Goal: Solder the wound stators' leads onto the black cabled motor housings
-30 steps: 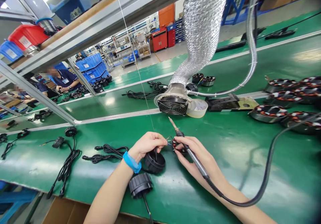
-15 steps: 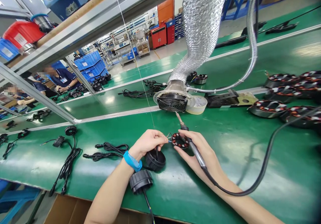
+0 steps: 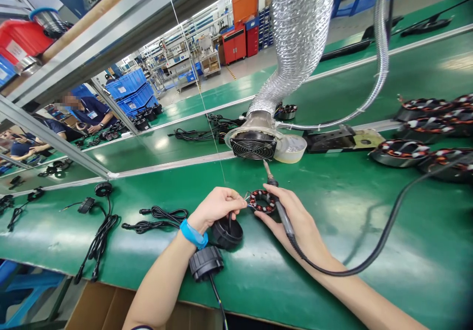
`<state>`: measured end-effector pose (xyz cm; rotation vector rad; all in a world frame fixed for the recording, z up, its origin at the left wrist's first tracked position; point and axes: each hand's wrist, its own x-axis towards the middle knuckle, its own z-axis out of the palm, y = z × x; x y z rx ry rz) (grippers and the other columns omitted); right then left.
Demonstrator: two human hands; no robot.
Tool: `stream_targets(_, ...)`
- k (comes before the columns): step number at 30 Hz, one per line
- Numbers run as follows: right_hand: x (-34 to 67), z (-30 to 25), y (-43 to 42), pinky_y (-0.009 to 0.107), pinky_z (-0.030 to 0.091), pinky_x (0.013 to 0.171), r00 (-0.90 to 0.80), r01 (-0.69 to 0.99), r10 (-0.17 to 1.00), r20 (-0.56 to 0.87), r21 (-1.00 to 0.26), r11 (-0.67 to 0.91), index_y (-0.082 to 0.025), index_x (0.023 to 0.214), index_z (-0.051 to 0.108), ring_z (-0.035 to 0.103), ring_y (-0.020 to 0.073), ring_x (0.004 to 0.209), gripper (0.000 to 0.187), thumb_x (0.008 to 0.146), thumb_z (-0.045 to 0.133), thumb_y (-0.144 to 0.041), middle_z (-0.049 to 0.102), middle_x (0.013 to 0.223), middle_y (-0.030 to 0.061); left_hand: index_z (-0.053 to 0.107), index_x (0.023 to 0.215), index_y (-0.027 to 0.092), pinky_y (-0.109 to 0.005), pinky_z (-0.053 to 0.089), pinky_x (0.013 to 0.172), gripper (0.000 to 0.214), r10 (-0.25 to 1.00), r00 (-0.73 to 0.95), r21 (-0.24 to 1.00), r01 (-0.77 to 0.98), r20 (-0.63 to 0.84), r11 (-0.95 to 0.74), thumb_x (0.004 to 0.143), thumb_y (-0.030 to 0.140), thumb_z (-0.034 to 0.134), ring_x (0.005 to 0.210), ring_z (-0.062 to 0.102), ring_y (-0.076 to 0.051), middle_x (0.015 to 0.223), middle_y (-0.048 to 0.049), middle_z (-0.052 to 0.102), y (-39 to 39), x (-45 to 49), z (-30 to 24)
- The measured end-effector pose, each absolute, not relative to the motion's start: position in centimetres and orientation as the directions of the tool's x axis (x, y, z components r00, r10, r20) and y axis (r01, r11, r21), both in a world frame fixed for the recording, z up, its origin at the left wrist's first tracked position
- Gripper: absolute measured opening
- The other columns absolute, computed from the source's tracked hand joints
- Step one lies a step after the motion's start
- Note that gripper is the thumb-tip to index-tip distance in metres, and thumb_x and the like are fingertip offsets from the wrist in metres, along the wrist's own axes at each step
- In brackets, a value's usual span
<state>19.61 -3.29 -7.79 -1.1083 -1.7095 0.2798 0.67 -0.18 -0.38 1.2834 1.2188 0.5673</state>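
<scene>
My left hand (image 3: 221, 204), with a blue wristband (image 3: 193, 234) on its wrist, pinches thin wires (image 3: 247, 203) at the left edge of a small wound motor stator (image 3: 262, 201). A soldering iron (image 3: 284, 214) lies across my right hand (image 3: 295, 221), its tip pointing up toward the fan. Thumb and fingers of that same hand close around the stator's right side. Below my left hand sits a round black cap (image 3: 228, 233) with a cable rising from it. Nearer to me is a ribbed black cap (image 3: 207, 263) with a cable trailing over the table edge.
A fume extractor fan (image 3: 253, 146) on a foil duct (image 3: 299, 29) stands ahead, with a tape roll (image 3: 291, 148) beside it. Larger stators (image 3: 401, 152) crowd the right. Coiled black cables (image 3: 99, 244) lie left. The iron's cord (image 3: 388, 231) loops at right. Co-workers (image 3: 88, 111) sit far left.
The stator has turned so its ring opening faces me more. Both hands keep their hold and have shifted only slightly, along with a small movement of the view.
</scene>
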Motion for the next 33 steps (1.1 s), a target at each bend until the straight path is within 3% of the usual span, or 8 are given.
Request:
stream_targets(3, 19.8, -6.7, -3.9, 0.043, 0.055, 0.091, 0.008, 0.522, 0.734, 0.680, -0.629, 0.576, -0.023, 0.136, 0.054, 0.066, 0.0276, 0.105, 0.047, 0.092, 0.067, -0.032, 0.066, 0.118, 0.0108, 0.059, 0.066, 0.013, -0.020, 0.028, 0.046, 0.031, 0.873, 0.323, 0.915, 0.297, -0.366, 0.274, 0.069, 0.038, 0.077, 0.044, 0.049, -0.006, 0.053, 0.0030, 0.055, 0.0, 0.4, -0.5)
stream_targets(7, 20.4, -5.1, -5.4, 0.031, 0.055, 0.072, 0.119, 0.470, 0.642, 0.757, -0.613, 0.636, -0.023, 0.111, 0.067, 0.068, 0.0174, 0.074, 0.018, 0.094, 0.063, -0.018, 0.072, 0.089, 0.0031, 0.059, 0.066, 0.013, -0.020, 0.028, 0.046, 0.035, 0.868, 0.342, 0.919, 0.291, -0.359, 0.266, 0.068, 0.042, 0.078, 0.045, 0.049, -0.006, 0.054, 0.0027, 0.055, 0.2, 0.2, -0.8)
stream_targets(12, 21.2, -4.7, -6.5, 0.025, 0.049, 0.057, 0.078, 0.452, 0.605, 0.792, -0.569, 0.687, -0.022, 0.093, 0.067, 0.059, 0.0107, 0.052, 0.016, 0.096, 0.054, -0.015, 0.060, 0.060, -0.0053, 0.061, 0.067, 0.012, -0.020, 0.029, 0.045, 0.037, 0.864, 0.349, 0.921, 0.272, -0.363, 0.277, 0.066, 0.044, 0.080, 0.045, 0.049, -0.006, 0.055, 0.0029, 0.055, 0.3, 0.0, -1.0)
stream_targets(18, 21.0, -4.8, -6.6, 0.024, 0.050, 0.058, 0.042, 0.475, 0.582, 0.812, -0.529, 0.703, -0.022, 0.091, 0.067, 0.061, 0.0102, 0.051, 0.016, 0.095, 0.054, -0.013, 0.062, 0.058, -0.0071, 0.063, 0.069, 0.012, -0.019, 0.029, 0.044, 0.037, 0.862, 0.343, 0.920, 0.260, -0.373, 0.295, 0.065, 0.044, 0.081, 0.043, 0.049, -0.006, 0.053, 0.0033, 0.055, 0.2, 0.1, -0.8)
stream_targets(25, 20.8, -5.3, -6.7, 0.029, 0.055, 0.063, 0.097, 0.476, 0.658, 0.746, -0.616, 0.628, -0.024, 0.092, 0.068, 0.064, 0.0139, 0.050, 0.016, 0.097, 0.054, -0.020, 0.064, 0.057, -0.0062, 0.061, 0.067, 0.012, -0.019, 0.029, 0.045, 0.029, 0.857, 0.349, 0.919, 0.250, -0.378, 0.304, 0.069, 0.037, 0.076, 0.044, 0.049, -0.005, 0.055, 0.0027, 0.056, 0.3, 0.0, -0.9)
stream_targets(33, 20.8, -5.6, -6.8, 0.027, 0.054, 0.061, 0.116, 0.437, 0.695, 0.709, -0.665, 0.606, -0.024, 0.090, 0.069, 0.062, 0.0117, 0.049, 0.018, 0.098, 0.054, -0.020, 0.062, 0.056, -0.0071, 0.060, 0.066, 0.012, -0.019, 0.030, 0.046, 0.027, 0.860, 0.350, 0.922, 0.250, -0.370, 0.295, 0.070, 0.036, 0.074, 0.044, 0.048, -0.005, 0.054, 0.0032, 0.054, 0.2, 0.0, -0.9)
